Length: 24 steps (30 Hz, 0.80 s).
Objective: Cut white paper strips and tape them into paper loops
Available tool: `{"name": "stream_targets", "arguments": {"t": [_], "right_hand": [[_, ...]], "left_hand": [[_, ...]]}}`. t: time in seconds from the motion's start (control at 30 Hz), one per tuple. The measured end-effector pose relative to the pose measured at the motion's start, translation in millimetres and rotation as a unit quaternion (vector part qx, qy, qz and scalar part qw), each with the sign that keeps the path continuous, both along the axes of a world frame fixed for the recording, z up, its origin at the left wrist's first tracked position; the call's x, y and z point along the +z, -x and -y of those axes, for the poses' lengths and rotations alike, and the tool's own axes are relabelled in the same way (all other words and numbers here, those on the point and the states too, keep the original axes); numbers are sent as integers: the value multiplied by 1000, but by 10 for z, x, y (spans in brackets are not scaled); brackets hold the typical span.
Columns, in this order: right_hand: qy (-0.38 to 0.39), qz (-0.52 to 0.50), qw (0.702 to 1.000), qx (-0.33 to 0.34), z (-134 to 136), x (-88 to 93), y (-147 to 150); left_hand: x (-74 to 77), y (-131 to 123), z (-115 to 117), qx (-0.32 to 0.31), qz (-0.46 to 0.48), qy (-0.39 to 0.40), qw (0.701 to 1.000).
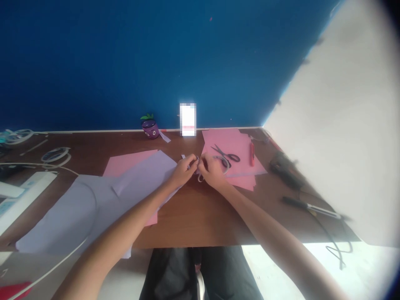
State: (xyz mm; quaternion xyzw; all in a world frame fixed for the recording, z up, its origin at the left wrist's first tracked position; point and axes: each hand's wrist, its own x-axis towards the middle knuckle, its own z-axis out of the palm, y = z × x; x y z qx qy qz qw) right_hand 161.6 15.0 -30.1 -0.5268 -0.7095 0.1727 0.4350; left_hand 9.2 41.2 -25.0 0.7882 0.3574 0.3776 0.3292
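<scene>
My left hand and my right hand meet over the middle of the table, fingertips pinched close together. Between them is a pale paper strip, mostly hidden by the fingers. Its curled end hangs just below. A pale ring shows beside my right hand; whether it joins the strip I cannot tell. Black-handled scissors lie partly open on pink paper sheets, right of my right hand. Left of my left hand, lilac paper spreads over another pink sheet.
A red cutter lies on the pink sheets. Farther right are a black tool and a soldering iron with a cable. At the back stand a purple cup and a bright screen. Cables and a white power strip occupy the left.
</scene>
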Motion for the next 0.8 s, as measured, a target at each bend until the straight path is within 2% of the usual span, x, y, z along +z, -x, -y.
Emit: {"name": "stream_targets", "arguments": {"t": [0.17, 0.27, 0.6, 0.8], "right_hand": [[-25, 101, 994, -23, 28, 23, 11], [-19, 122, 992, -31, 35, 30, 22], [12, 22, 999, -26, 26, 20, 42], [0, 22, 1000, 17, 67, 52, 22]], "left_hand": [[13, 7, 20, 20, 5, -18, 1000], [11, 10, 15, 17, 3, -20, 1000], [5, 3, 3, 0, 29, -24, 999], [-17, 10, -12, 29, 21, -29, 999]]}}
